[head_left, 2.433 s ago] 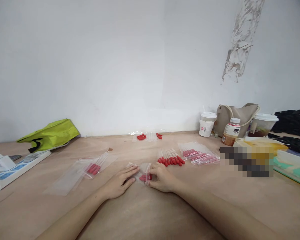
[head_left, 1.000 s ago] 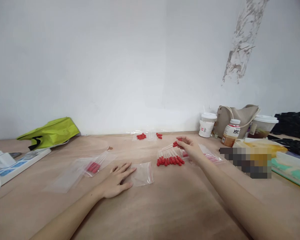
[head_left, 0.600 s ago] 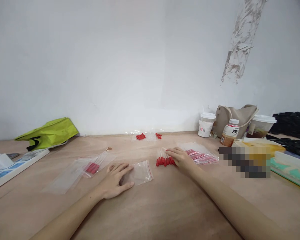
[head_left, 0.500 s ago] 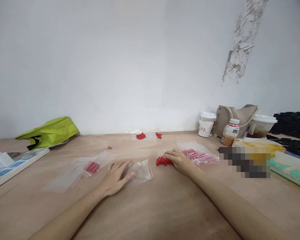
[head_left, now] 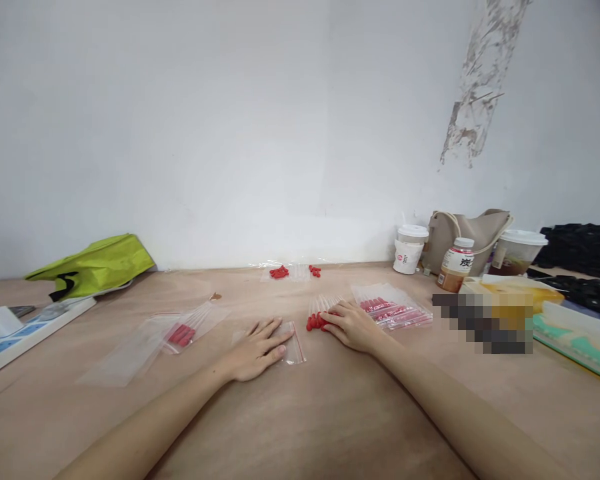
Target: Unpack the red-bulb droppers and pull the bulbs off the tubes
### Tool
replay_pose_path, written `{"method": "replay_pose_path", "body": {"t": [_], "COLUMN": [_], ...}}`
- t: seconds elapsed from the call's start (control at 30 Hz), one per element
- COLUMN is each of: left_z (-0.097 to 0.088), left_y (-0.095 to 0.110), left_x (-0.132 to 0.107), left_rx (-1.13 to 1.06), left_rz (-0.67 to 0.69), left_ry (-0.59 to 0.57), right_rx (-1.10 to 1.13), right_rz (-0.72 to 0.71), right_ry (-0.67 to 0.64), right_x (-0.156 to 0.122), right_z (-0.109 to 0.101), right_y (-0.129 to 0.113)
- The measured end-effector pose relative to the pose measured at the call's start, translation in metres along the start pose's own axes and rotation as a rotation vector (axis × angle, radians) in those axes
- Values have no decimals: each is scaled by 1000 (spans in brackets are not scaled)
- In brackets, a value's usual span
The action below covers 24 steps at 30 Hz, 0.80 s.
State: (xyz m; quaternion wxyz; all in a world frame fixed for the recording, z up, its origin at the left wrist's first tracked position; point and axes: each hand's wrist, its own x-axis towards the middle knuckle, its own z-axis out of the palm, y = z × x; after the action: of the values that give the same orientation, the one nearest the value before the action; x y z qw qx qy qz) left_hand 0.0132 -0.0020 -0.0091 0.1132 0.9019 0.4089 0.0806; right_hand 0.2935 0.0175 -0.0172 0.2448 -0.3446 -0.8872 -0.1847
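Observation:
My left hand (head_left: 259, 350) lies flat with fingers spread on a clear zip bag (head_left: 295, 348), covering most of it; the bag's red-striped edge shows to the right. My right hand (head_left: 350, 325) has its fingers bent and closed at a pile of clear, thin-stemmed droppers with red bulbs (head_left: 313, 323); how many it grips is hidden. Beyond that hand lie several clear bags packed with red-bulbed droppers (head_left: 393, 310). On the left, another bag with red bulbs (head_left: 181, 335) lies by flat clear bags (head_left: 117, 360).
Near the wall are two small groups of red-bulbed droppers (head_left: 279, 272). A white cup (head_left: 407, 250), a drink bottle (head_left: 457, 265), a beige bag (head_left: 473, 233) and a plastic box (head_left: 580, 333) stand right. A power strip (head_left: 45, 333) and green bag (head_left: 93, 267) are left.
My left hand has slid right and flattened over the zip bag, covering more of it. My right hand has shifted slightly left and nearer over the red bulbs. The view has turned slightly.

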Motion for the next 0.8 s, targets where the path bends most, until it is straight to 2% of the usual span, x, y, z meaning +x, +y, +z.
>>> {"method": "replay_pose_path", "body": {"t": [0.17, 0.23, 0.3, 0.43, 0.53, 0.67, 0.8], "left_z": [-2, -1, 0, 2, 2, 4, 6], "left_y": [-4, -5, -6, -1, 1, -3, -5], "left_x": [15, 26, 36, 48, 51, 52, 49], "left_rx": [-262, -312, -322, -318, -316, -364, -491], "left_rz": [-151, -203, -217, -188, -156, -148, -101], "left_ry": [306, 381, 411, 418, 384, 292, 204], "right_rx": [26, 66, 139, 307, 391, 478, 553], "right_rz": [127, 184, 253, 443, 553, 553, 570], "right_ry": [153, 208, 208, 102, 14, -56, 2], "right_x": [1, 3, 7, 15, 19, 21, 20], "right_z": [-3, -3, -2, -2, -2, -1, -1], "right_y": [-8, -18, -34, -67, -82, -85, -78]}}
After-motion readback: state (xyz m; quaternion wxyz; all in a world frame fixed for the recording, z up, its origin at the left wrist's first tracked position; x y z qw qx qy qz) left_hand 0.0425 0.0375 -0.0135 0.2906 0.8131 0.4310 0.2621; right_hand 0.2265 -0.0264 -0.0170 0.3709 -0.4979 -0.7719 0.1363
